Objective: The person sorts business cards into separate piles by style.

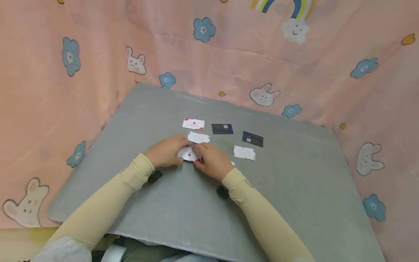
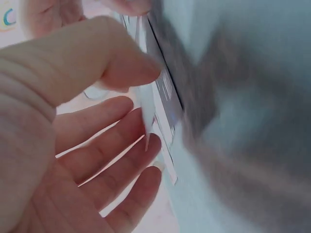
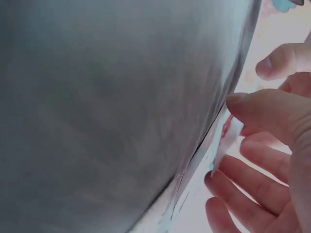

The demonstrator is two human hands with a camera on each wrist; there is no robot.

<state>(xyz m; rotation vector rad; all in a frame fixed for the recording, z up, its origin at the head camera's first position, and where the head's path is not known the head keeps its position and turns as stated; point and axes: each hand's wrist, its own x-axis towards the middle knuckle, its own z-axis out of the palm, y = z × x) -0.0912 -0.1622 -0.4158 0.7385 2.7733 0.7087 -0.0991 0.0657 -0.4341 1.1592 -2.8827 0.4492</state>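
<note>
Between my hands is a white business card (image 1: 189, 154) with red floral corners and a red dot, raised slightly over the table in the wrist views. My left hand (image 1: 166, 151) holds its left side, fingers curled behind it and thumb in front. My right hand (image 1: 214, 160) grips the opposite side, its thumb (image 3: 248, 101) at the card's edge. A dark card (image 2: 167, 90) lies beneath, close to the left thumb (image 2: 133, 70). Just beyond the hands lies a white card with a leafy border (image 1: 198, 137).
Farther back lie a red-flowered white card (image 1: 193, 124) and a dark card (image 1: 222, 128). To the right are another dark card (image 1: 252, 139) and a leafy-bordered card (image 1: 244, 153); a card corner (image 1: 233, 163) peeks out by the right wrist. A pink printed curtain (image 1: 209, 65) surrounds the grey table (image 1: 288, 203).
</note>
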